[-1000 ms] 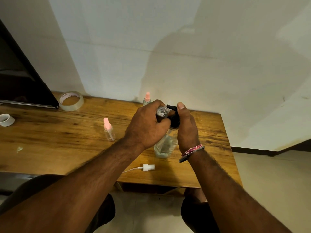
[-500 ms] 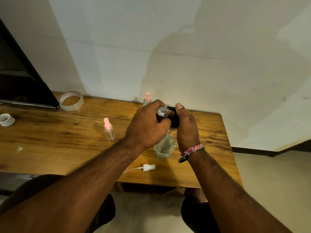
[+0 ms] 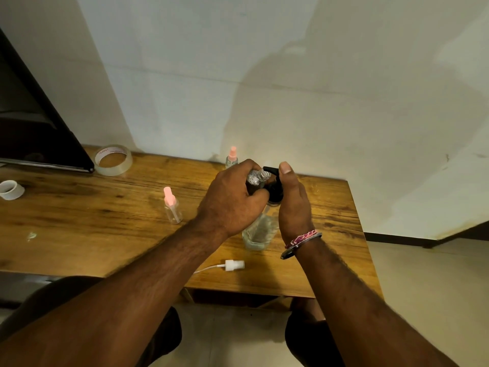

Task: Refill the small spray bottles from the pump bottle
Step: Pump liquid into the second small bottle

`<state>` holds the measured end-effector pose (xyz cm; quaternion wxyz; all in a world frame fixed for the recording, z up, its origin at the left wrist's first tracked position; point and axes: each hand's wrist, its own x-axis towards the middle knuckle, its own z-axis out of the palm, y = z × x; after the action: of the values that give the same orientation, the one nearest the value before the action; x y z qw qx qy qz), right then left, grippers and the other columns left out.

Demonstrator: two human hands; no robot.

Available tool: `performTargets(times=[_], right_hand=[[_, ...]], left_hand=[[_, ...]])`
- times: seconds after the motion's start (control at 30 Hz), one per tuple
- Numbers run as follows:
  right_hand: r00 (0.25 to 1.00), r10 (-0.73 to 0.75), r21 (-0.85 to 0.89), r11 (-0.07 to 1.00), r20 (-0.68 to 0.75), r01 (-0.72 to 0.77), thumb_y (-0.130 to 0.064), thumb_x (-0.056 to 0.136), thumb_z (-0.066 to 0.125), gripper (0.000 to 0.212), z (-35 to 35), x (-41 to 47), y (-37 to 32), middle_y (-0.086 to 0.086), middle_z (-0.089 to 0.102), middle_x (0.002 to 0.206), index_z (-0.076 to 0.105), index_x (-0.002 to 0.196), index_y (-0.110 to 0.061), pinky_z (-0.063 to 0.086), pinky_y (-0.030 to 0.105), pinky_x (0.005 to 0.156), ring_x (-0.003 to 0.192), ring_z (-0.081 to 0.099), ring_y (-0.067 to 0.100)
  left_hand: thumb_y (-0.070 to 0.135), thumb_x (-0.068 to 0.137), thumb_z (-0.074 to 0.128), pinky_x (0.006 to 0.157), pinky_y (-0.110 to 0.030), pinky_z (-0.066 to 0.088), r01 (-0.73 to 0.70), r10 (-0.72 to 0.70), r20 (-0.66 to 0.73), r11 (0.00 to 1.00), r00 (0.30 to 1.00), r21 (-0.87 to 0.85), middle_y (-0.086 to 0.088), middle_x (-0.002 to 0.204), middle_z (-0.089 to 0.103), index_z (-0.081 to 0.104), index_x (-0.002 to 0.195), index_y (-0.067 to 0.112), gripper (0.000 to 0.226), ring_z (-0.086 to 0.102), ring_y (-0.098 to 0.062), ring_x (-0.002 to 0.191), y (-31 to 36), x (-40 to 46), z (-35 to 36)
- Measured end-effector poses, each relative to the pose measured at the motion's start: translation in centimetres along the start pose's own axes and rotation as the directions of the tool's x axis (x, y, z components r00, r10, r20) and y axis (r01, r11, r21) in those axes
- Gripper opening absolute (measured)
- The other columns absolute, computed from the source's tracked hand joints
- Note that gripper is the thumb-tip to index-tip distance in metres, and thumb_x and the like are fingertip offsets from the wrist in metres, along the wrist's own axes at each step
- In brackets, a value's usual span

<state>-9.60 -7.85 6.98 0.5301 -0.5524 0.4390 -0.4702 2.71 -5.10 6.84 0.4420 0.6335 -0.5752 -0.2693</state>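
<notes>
Far left on the wooden table [image 3: 79,207]: white tape roll [image 3: 9,189], clear tape roll [image 3: 113,160] by the dark screen [image 3: 31,128]. Then 2 pink-capped spray bottles [image 3: 172,206], [image 3: 232,157]. Your left hand [image 3: 232,201] grips an uncapped small bottle [image 3: 258,176], tilted w/ its mouth at the black pump nozzle. Pump bottle [image 3: 260,231] stands mid-table; your right hand [image 3: 292,205] wraps its head, thumb on top. Loose white sprayer [image 3: 234,265] lies near the front edge.
</notes>
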Motion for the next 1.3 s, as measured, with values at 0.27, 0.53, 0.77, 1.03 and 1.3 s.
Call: performTargets(times=[0.27, 0.53, 0.77, 1.03, 1.3], right_hand=[[1.0, 0.005, 0.038, 0.999, 0.001, -0.005, -0.046, 0.102, 0.042, 0.044, -0.02, -0.13, -0.1, -0.003, 0.079, 0.088, 0.077, 0.094, -0.021, 0.054, 0.017, 0.075, 0.09, 0.074, 0.008], [0.999, 0.028, 0.04, 0.999, -0.02, -0.027, -0.046, 0.095, 0.044, 0.048, -0.02, 0.2, 0.41, -0.001, 0.079, 0.088, 0.077, 0.097, -0.013, 0.054, 0.017, 0.072, 0.087, 0.074, 0.009], [0.998, 0.018, 0.03, 0.999, -0.054, -0.017, -0.043, 0.092, 0.048, 0.037, -0.02, 0.29, 0.42, -0.005, 0.075, 0.077, 0.077, 0.084, -0.021, 0.053, 0.016, 0.065, 0.076, 0.069, 0.001], [0.999, 0.001, 0.037, 0.999, -0.034, 0.0, -0.044, 0.095, 0.043, 0.043, 0.03, 0.19, 0.53, -0.006, 0.076, 0.078, 0.076, 0.089, -0.017, 0.052, 0.014, 0.066, 0.077, 0.07, 0.001], [1.0, 0.009, 0.042, 0.999, -0.018, -0.008, -0.045, 0.095, 0.042, 0.049, 0.08, 0.26, 0.62, -0.005, 0.077, 0.079, 0.076, 0.096, -0.01, 0.052, 0.014, 0.066, 0.078, 0.071, 0.002]], left_hand=[[0.013, 0.087, 0.071, 0.054, -0.014, 0.045, -0.032, 0.031, -0.036, 0.999, 0.999, -0.036, 0.01, 0.082, 0.068, 0.063, 0.098, 0.028, 0.02, 0.064, -0.004, 0.069, 0.07, 0.02, 0.07], [0.022, 0.08, 0.066, 0.056, -0.02, 0.049, -0.048, 0.047, -0.035, 0.998, 0.998, -0.042, 0.009, 0.081, 0.069, 0.065, 0.098, 0.026, 0.019, 0.065, -0.007, 0.068, -0.14, 0.02, 0.12], [0.022, 0.08, 0.067, 0.062, -0.026, 0.056, -0.02, 0.019, -0.034, 0.999, 0.999, -0.037, 0.009, 0.086, 0.071, 0.066, 0.104, 0.026, 0.025, 0.068, -0.007, 0.073, -0.48, -0.02, 0.36], [0.016, 0.083, 0.07, 0.056, -0.014, 0.046, -0.038, 0.037, -0.031, 0.998, 0.999, -0.041, 0.01, 0.084, 0.07, 0.065, 0.101, 0.026, 0.021, 0.066, -0.005, 0.071, -0.41, 0.09, 0.21], [0.015, 0.083, 0.07, 0.055, -0.012, 0.045, -0.056, 0.054, -0.038, 0.996, 0.998, -0.063, 0.01, 0.082, 0.069, 0.064, 0.098, 0.027, 0.02, 0.065, -0.004, 0.068, -0.5, 0.1, 0.22]])
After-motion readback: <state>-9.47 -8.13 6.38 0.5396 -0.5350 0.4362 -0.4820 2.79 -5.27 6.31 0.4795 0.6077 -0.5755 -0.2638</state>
